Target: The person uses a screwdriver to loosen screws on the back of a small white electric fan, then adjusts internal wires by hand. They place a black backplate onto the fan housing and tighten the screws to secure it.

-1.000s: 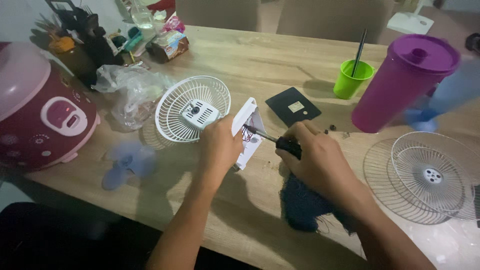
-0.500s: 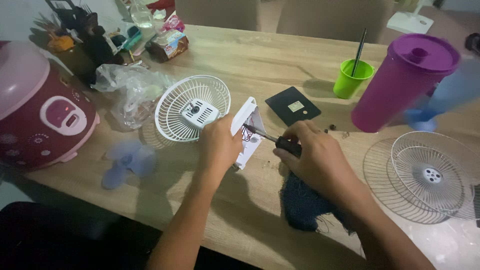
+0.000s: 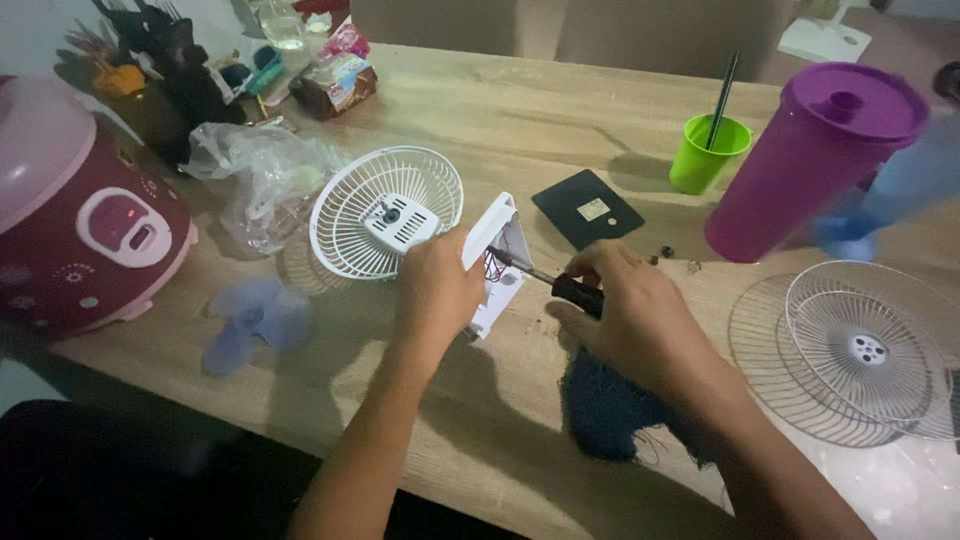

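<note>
My left hand (image 3: 437, 290) grips a white plastic fan base housing (image 3: 497, 250), tilted on its edge on the wooden table (image 3: 500, 110), with red wires showing inside. My right hand (image 3: 630, 315) is closed on a screwdriver (image 3: 560, 285) with a black handle, and its metal tip points into the open housing. Attached to the housing on the left lies a white rear fan grille with its motor block (image 3: 385, 215). A black square cover plate (image 3: 587, 207) rests just beyond the housing. Small dark screws (image 3: 665, 255) lie next to it.
A pink rice cooker (image 3: 85, 215) stands at the left, with a pale blue fan blade (image 3: 250, 320) and a plastic bag (image 3: 260, 175) near it. A green cup (image 3: 707, 150), a purple pitcher (image 3: 805, 160), a white front grille (image 3: 865, 345) and a dark blue cloth (image 3: 610, 405) sit on the right.
</note>
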